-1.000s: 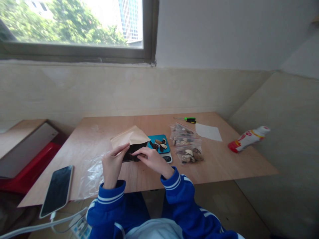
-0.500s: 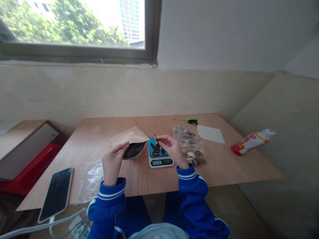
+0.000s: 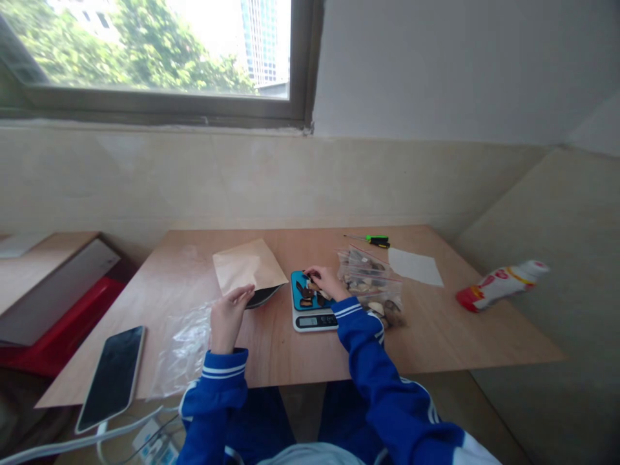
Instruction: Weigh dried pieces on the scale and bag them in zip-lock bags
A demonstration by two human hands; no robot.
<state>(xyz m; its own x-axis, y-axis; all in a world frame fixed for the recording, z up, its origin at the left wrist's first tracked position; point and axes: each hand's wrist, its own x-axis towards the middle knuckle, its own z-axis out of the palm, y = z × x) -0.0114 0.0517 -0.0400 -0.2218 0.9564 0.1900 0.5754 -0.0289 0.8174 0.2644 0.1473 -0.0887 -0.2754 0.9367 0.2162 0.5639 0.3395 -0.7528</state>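
My left hand [image 3: 228, 318] pinches the mouth edge of a brown kraft paper bag [image 3: 249, 265], whose dark lining shows at the opening. Over a small digital scale [image 3: 299, 321] with a blue top, my right hand [image 3: 325, 281] is bent down, its fingertips closed around a dark brown dried piece, partly hidden by the fingers. Several more dark brown dried pieces [image 3: 306, 301] lie on the blue top. Close to the right of that hand are clear zip bags [image 3: 375, 284] holding brown and pale dried pieces.
A clear plastic bag [image 3: 184, 349] lies front left, beside a phone [image 3: 112, 378]. Two screwdrivers [image 3: 378, 241] and a white paper sheet [image 3: 415, 267] lie at the back right. A white-and-red bottle [image 3: 501, 286] stands near the right edge. White cables [image 3: 82, 442] run below the table's left front.
My right hand has lowered and reached farther over the scale's top, where it earlier held a piece upright. The paper bag's mouth has tipped down, showing less of its dark inside.
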